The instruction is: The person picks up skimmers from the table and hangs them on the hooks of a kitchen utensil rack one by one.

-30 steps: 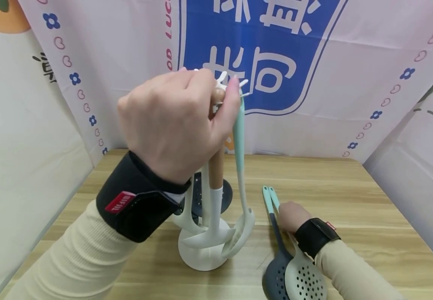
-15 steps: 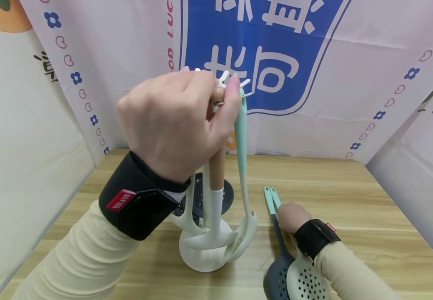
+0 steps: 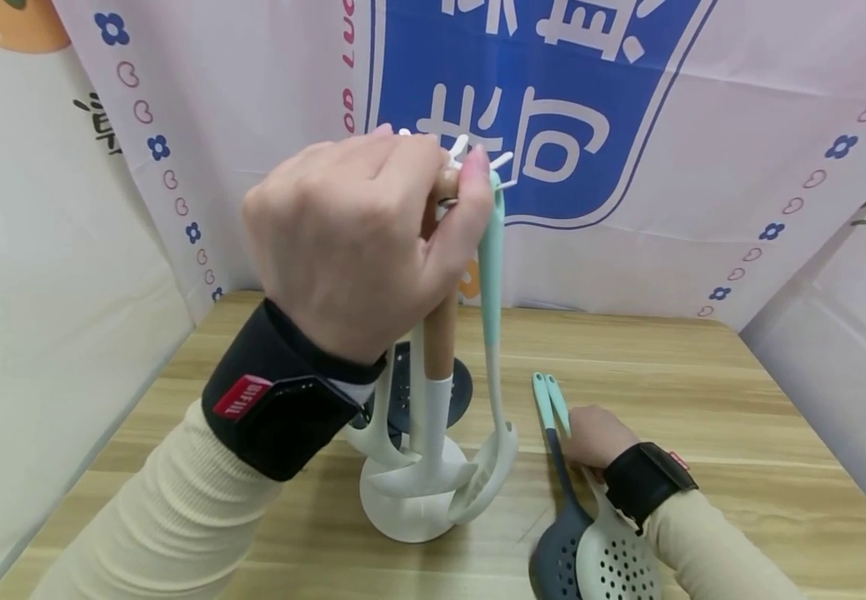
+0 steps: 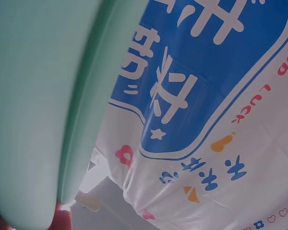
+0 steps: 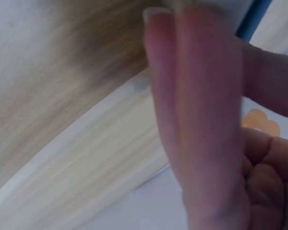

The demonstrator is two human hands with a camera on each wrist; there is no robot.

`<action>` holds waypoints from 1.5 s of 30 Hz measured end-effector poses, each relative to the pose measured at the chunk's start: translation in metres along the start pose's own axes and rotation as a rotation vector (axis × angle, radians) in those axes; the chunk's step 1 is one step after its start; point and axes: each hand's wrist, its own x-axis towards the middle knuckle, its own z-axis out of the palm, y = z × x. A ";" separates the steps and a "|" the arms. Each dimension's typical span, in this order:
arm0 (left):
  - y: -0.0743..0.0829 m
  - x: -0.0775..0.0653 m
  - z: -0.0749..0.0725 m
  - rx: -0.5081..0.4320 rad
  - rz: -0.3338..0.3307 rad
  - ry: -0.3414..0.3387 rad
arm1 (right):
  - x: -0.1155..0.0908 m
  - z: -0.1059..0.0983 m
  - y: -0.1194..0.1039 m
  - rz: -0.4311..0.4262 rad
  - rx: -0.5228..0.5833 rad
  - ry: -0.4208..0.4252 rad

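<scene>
My left hand [image 3: 350, 233] grips the top of a white utensil stand [image 3: 410, 521], curled around the handles there; what its hidden fingers touch is unclear. A wooden handle [image 3: 442, 333] shows below the thumb. A mint-handled ladle [image 3: 489, 292] hangs on the stand's right side. In the left wrist view, pale green handles [image 4: 33, 96] fill the near left. On the table at right, my right hand [image 3: 599, 437] holds the shaft of a pale skimmer [image 3: 616, 554] with a mint handle. A dark grey skimmer [image 3: 558, 546] lies against it on the left. The right wrist view shows fingers [image 5: 206, 105] up close.
Behind the stand hangs a dark perforated turner [image 3: 461, 392]. The wooden table [image 3: 673, 367] runs back to a printed cloth [image 3: 628, 267]. White cloth walls [image 3: 65, 250] stand on both sides.
The head view has shifted slightly, so everything sits a little further right. My right hand has slid a touch right and down, showing more of the pale skimmer's mint handle. The left hand keeps its grip.
</scene>
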 end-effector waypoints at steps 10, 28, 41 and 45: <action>0.001 0.002 -0.001 -0.050 -0.021 0.005 | 0.000 -0.001 0.003 0.025 0.026 -0.029; -0.013 -0.003 0.002 -0.153 -0.018 0.020 | -0.010 -0.005 0.015 0.053 0.231 -0.058; -0.020 -0.004 0.007 -0.156 -0.055 0.022 | -0.013 -0.008 0.024 0.040 0.323 -0.069; -0.021 -0.004 0.006 -0.175 -0.060 0.015 | -0.016 -0.013 0.021 0.014 0.345 -0.061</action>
